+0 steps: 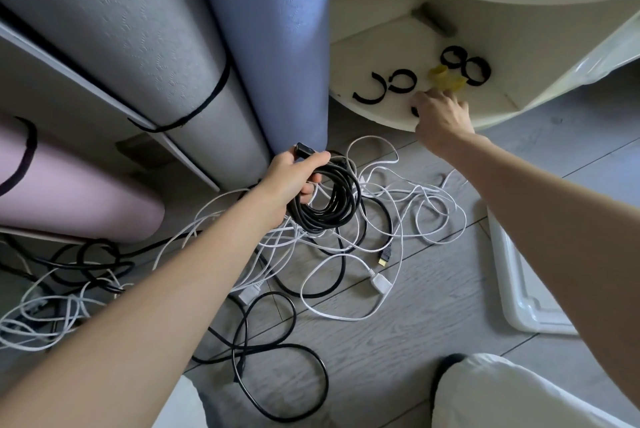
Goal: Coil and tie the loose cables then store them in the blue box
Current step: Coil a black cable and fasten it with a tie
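One black coil hangs from left hand.

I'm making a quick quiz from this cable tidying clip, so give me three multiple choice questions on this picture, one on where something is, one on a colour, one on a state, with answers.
1. Where do the black cable ties lie?
A. on the low white shelf
B. on the floor among the cables
C. on the pink mat

2. What colour is the coiled cable in the left hand?
A. white
B. black
C. yellow

3. How do the white cables on the floor lie?
A. tied in neat bundles
B. loose and tangled
C. packed in a box

Answers:
1 A, the ties sit on the white shelf where the right hand reaches.
2 B, the coil the left hand grips is black.
3 B, they sprawl in loops over the floor, untied.
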A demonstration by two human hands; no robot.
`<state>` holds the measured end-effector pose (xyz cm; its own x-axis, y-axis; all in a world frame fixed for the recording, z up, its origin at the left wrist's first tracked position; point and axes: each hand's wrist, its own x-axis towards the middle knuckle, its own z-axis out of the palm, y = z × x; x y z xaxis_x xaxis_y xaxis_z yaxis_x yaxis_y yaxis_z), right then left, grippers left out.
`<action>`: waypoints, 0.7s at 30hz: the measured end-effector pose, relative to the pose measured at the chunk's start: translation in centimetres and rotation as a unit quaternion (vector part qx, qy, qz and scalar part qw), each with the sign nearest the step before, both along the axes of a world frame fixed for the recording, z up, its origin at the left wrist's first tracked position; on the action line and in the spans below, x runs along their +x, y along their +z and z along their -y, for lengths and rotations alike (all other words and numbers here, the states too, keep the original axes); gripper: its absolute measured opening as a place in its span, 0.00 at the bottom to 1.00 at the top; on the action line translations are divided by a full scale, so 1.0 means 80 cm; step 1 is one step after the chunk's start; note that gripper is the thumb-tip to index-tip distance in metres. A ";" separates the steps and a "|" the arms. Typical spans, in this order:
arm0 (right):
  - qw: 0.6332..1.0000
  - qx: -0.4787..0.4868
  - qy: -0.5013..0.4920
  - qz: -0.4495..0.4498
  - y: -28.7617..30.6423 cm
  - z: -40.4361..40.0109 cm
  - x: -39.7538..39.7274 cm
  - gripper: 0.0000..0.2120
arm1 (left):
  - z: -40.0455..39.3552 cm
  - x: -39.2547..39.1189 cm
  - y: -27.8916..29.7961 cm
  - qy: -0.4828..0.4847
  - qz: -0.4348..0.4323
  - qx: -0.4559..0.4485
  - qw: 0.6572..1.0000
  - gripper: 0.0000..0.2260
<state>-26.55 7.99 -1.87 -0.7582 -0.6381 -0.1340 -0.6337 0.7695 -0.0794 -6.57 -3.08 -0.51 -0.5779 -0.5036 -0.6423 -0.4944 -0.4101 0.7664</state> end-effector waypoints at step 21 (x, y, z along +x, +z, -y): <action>0.857 -0.286 0.062 0.425 0.235 0.013 0.159 0.09 | -0.024 0.053 0.163 0.093 -0.062 -0.037 0.993 0.09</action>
